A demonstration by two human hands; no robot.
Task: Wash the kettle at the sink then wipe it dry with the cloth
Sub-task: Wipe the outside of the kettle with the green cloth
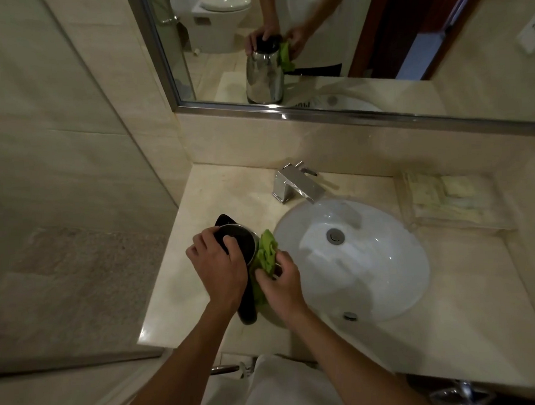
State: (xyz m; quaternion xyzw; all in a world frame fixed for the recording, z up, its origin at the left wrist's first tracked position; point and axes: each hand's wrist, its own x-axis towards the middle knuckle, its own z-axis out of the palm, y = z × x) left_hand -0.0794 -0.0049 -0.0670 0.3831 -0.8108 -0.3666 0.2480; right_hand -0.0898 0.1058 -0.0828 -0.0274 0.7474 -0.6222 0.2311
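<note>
Polished steel and black plastic make up the kettle [242,241], standing upright on the smooth beige stone counter [177,289] at the centre of the frame, just left of the oval white sink [374,277]. My left hand [220,264] comes down from above, fingers curled over its black lid and rim, gripping it. My right hand [280,283] pinches the crumpled green cloth [266,252] against the kettle's right side, wrist bent inward. A squared chrome tap [296,185] stands behind the basin, and the mirror [344,41] at the top of the frame reflects the kettle's shiny tapered body.
</note>
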